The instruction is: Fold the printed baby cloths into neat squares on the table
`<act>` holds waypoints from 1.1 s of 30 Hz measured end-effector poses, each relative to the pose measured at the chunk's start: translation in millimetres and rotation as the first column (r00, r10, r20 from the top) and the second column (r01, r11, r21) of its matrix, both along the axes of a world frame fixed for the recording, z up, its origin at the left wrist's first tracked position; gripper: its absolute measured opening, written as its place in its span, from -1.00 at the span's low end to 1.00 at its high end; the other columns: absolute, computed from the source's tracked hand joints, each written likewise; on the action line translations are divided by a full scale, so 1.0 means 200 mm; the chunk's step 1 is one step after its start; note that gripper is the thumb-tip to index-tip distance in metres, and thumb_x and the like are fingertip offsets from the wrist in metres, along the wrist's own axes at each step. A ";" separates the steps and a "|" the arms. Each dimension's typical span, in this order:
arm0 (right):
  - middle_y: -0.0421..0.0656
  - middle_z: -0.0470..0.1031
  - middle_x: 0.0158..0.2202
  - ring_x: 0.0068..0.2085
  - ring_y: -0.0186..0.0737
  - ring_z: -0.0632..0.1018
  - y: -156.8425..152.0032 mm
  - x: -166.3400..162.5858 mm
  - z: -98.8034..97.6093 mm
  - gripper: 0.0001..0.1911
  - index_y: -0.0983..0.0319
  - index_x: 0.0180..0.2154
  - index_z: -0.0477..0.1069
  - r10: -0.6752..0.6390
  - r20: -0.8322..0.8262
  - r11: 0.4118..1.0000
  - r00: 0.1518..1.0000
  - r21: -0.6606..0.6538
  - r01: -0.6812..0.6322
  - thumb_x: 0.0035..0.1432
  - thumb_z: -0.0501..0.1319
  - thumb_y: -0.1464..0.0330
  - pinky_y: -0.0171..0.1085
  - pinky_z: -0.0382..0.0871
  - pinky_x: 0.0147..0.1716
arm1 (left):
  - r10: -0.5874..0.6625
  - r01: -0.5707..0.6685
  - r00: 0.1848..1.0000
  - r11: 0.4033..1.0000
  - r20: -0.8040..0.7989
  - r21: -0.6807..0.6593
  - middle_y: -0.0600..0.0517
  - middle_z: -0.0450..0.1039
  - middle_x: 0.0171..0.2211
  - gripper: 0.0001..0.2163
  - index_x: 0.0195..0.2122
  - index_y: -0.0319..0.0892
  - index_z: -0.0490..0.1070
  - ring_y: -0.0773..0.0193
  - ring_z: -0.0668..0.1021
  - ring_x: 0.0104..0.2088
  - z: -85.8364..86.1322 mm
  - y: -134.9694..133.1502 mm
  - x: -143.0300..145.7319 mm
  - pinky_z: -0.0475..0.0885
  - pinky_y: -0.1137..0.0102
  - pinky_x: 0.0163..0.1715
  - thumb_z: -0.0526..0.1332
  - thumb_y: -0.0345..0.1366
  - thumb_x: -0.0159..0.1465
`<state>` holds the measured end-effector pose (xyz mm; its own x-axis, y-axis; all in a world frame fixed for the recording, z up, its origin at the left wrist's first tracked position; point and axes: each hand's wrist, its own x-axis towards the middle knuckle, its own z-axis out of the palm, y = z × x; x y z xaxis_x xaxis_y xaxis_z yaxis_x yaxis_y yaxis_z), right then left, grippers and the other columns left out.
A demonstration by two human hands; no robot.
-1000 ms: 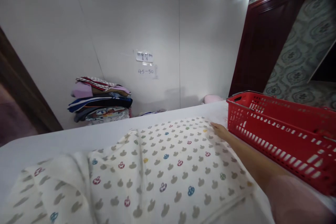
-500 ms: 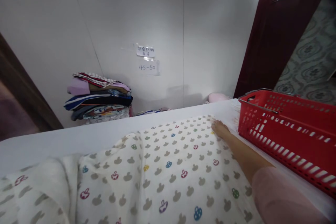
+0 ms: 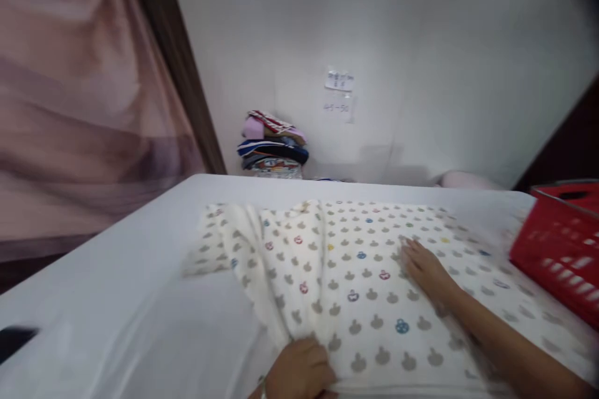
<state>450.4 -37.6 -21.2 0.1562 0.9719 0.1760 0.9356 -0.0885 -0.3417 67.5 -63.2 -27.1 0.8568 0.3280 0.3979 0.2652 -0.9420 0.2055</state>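
Note:
A cream cloth (image 3: 365, 274) printed with small grey and coloured shapes lies spread on the white table (image 3: 140, 299). My right hand (image 3: 423, 265) lies flat on the cloth's middle, fingers stretched out. My left hand (image 3: 299, 371) is at the cloth's near edge, fingers curled onto a bunched fold of it. The picture is smeared by motion.
A red plastic basket (image 3: 559, 249) stands on the table at the right. A stack of folded clothes (image 3: 274, 146) sits against the white wall behind the table. A brownish curtain (image 3: 84, 93) hangs at the left. A dark object (image 3: 14, 340) lies at the table's left edge.
The view has swung left and down. My right hand has slid from the cloth's far right corner back toward its middle. My left hand has come into view at the near edge.

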 end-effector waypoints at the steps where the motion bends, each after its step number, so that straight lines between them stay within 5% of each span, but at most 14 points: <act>1: -0.05 0.12 0.20 0.21 -0.01 0.10 -0.08 -0.15 0.02 -0.52 0.20 0.07 0.28 0.082 -0.072 0.997 0.994 0.022 -0.081 0.20 -0.07 0.15 -0.01 0.00 0.15 | -0.013 0.012 0.999 1.000 -0.034 -0.028 0.08 0.38 -0.48 -0.79 -0.45 -0.11 0.32 0.37 0.42 -0.42 0.03 0.00 0.00 0.31 0.43 -0.40 0.02 -0.19 0.27; 3: -0.11 0.20 0.16 0.14 -0.09 0.24 -0.24 -0.44 0.09 -0.55 0.12 0.08 0.25 0.279 -0.230 0.957 0.932 -0.015 -0.290 0.22 -0.05 0.15 -0.06 0.11 0.12 | 0.033 -0.038 0.996 0.997 -0.080 -0.067 0.08 0.38 -0.48 -0.82 -0.45 -0.12 0.32 0.35 0.41 -0.41 0.08 0.00 0.01 0.27 0.41 -0.40 0.06 -0.20 0.24; 5: -0.12 0.33 0.07 0.06 -0.13 0.34 -0.37 -0.70 0.16 -0.59 0.09 0.04 0.30 0.492 -0.299 0.849 0.818 -0.041 -0.526 0.20 0.00 0.15 -0.11 0.18 0.07 | 0.083 -0.093 0.990 0.992 -0.114 -0.084 0.08 0.39 -0.45 -0.84 -0.43 -0.12 0.33 0.34 0.41 -0.38 0.12 0.00 0.01 0.25 0.40 -0.39 0.09 -0.19 0.22; 7: -0.12 0.39 -0.01 -0.01 -0.14 0.39 -0.45 -0.90 0.20 -0.61 0.07 0.03 0.29 0.574 -0.316 0.784 0.755 -0.054 -0.619 0.18 0.03 0.16 -0.13 0.26 0.00 | 0.119 -0.132 0.983 0.988 -0.137 -0.085 0.09 0.39 -0.45 -0.84 -0.42 -0.12 0.35 0.33 0.41 -0.36 0.13 -0.01 0.00 0.23 0.39 -0.38 0.12 -0.16 0.20; 15: -0.08 0.43 -0.16 -0.14 -0.13 0.43 -0.49 -1.14 0.11 -0.67 0.14 -0.05 0.34 0.496 -0.154 0.858 0.854 -0.063 -0.510 0.16 0.03 0.27 -0.16 0.31 -0.14 | 0.139 -0.162 0.978 0.977 -0.156 -0.141 0.08 0.42 -0.40 -0.81 -0.37 -0.09 0.42 0.29 0.43 -0.30 0.18 0.03 -0.13 0.20 0.35 -0.30 0.17 -0.10 0.16; 20: -0.13 0.43 -0.26 -0.22 -0.17 0.44 -0.51 -1.19 0.15 -0.76 0.15 -0.22 0.39 0.468 -0.135 0.870 0.873 -0.100 -0.482 0.17 0.00 0.27 -0.22 0.31 -0.24 | 0.289 -0.309 0.946 0.940 -0.145 -0.147 0.03 0.43 -0.44 -0.71 -0.45 -0.13 0.45 0.26 0.41 -0.31 0.26 0.17 -0.25 0.20 0.31 -0.23 0.03 -0.12 0.25; 22: -0.14 0.43 -0.30 -0.24 -0.18 0.44 -0.51 -1.21 0.16 -0.75 0.15 -0.27 0.39 0.460 -0.136 0.874 0.878 -0.108 -0.474 0.18 -0.03 0.27 -0.23 0.31 -0.26 | 0.419 -0.439 0.895 0.887 -0.154 -0.144 -0.01 0.44 -0.39 -0.71 -0.42 -0.14 0.45 0.23 0.41 -0.25 0.29 0.28 -0.29 0.22 0.30 -0.19 0.01 -0.16 0.26; 26: -0.14 0.45 -0.28 -0.21 -0.15 0.45 -0.52 -1.22 0.12 -0.70 0.13 -0.25 0.41 0.435 -0.118 0.892 0.893 -0.079 -0.445 0.21 -0.06 0.23 -0.22 0.32 -0.23 | 0.669 -0.706 0.708 0.681 -0.225 -0.196 -0.03 0.44 -0.25 -0.78 -0.37 -0.13 0.46 0.20 0.40 -0.14 0.34 0.53 -0.34 0.26 0.35 -0.14 0.06 -0.19 0.23; 33: -0.13 0.47 -0.25 -0.19 -0.15 0.48 -0.51 -1.19 0.05 -0.70 0.08 -0.19 0.42 0.439 -0.115 0.898 0.891 0.014 -0.441 0.20 -0.03 0.20 -0.23 0.36 -0.22 | 0.836 -0.893 0.442 0.375 -0.326 -0.250 -0.09 0.43 -0.14 -0.73 -0.23 -0.16 0.40 0.16 0.47 -0.15 0.36 0.86 -0.30 0.34 0.37 -0.23 0.11 -0.10 0.16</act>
<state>211.7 -139.0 -11.5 -0.2699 0.9476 0.1708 0.8353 0.3186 -0.4481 7.4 109.7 45.0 0.0513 0.9987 0.0018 0.9403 -0.0489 0.3368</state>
